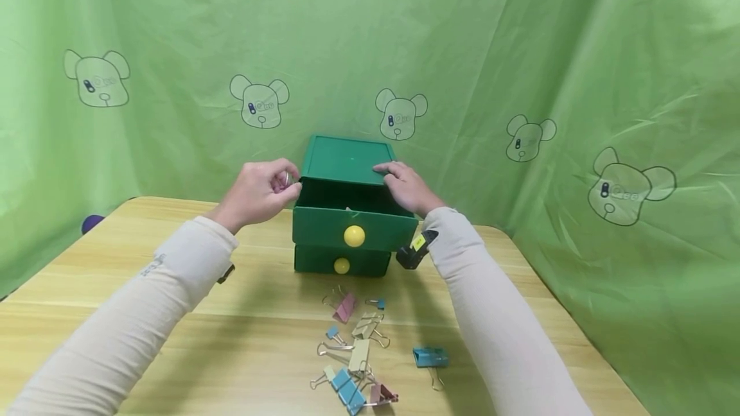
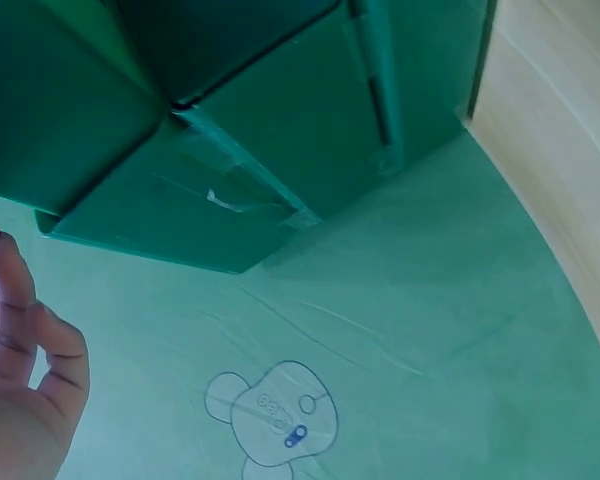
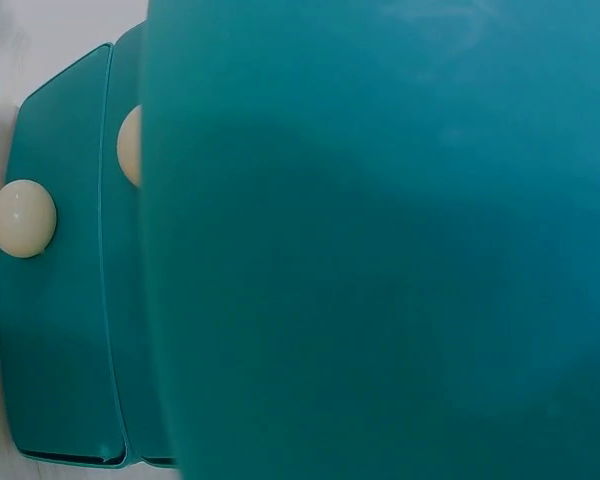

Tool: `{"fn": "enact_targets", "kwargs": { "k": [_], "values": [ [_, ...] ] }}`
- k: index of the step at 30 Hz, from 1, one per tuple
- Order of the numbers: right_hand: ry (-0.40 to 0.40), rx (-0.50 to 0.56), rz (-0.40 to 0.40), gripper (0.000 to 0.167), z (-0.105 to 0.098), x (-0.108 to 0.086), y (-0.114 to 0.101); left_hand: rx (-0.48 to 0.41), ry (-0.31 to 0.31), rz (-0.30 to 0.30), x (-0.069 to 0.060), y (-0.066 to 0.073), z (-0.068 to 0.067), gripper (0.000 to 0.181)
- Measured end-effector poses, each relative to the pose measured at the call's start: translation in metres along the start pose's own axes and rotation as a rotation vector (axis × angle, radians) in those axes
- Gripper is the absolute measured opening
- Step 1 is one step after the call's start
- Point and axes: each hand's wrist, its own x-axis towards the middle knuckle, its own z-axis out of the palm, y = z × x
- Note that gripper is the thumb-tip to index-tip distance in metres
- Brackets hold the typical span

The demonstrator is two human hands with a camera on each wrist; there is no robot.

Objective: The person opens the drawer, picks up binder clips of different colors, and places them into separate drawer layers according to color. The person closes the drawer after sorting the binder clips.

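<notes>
A green drawer box (image 1: 347, 154) stands on the table, its upper drawer (image 1: 320, 226) pulled out toward me. The left hand (image 1: 257, 192) is at the box's top left corner, fingers curled, pinching a small thing with a shiny wire loop that looks like a binder clip; the fingers hide most of it. In the left wrist view that hand (image 2: 30, 365) shows at the left edge. My right hand (image 1: 407, 188) rests on the right side of the box top, fingers extended. Green surface fills most of the right wrist view, beside a round pale knob (image 3: 23, 218).
In front of the box lie several loose binder clips: pink (image 1: 345, 307), cream (image 1: 359, 357) and blue (image 1: 349, 390), with another blue clip (image 1: 430, 357) to the right. A closed lower drawer (image 1: 315, 260) sits under the pulled-out one. A green curtain (image 1: 347, 31) hangs behind.
</notes>
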Motion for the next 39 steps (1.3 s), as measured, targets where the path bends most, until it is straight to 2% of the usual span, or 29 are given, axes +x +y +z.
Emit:
{"fn": "enact_targets", "kwargs": {
  "k": [18, 22, 26, 33, 36, 39],
  "values": [
    [0.003, -0.004, 0.004, 0.043, 0.001, 0.0, 0.002, -0.06, -0.065, 0.032, 0.009, 0.017, 0.01, 0.026],
    [0.005, -0.005, 0.004, 0.042, 0.001, 0.0, 0.002, -0.052, -0.08, 0.07, 0.01, 0.019, 0.013, 0.029],
    [0.007, 0.002, 0.002, 0.042, 0.001, 0.0, 0.003, -0.048, -0.13, 0.102, 0.01, 0.018, 0.018, 0.028],
    [0.005, 0.01, 0.008, 0.042, 0.002, 0.0, 0.003, -0.055, -0.236, 0.04, 0.005, 0.015, 0.023, 0.028],
    [0.01, 0.013, 0.005, 0.043, 0.001, 0.001, 0.004, -0.056, -0.24, 0.011, 0.004, 0.016, 0.025, 0.028],
    [0.011, 0.014, 0.003, 0.043, 0.002, 0.001, 0.004, -0.062, -0.229, -0.007, 0.002, 0.016, 0.028, 0.038]
  ]
}}
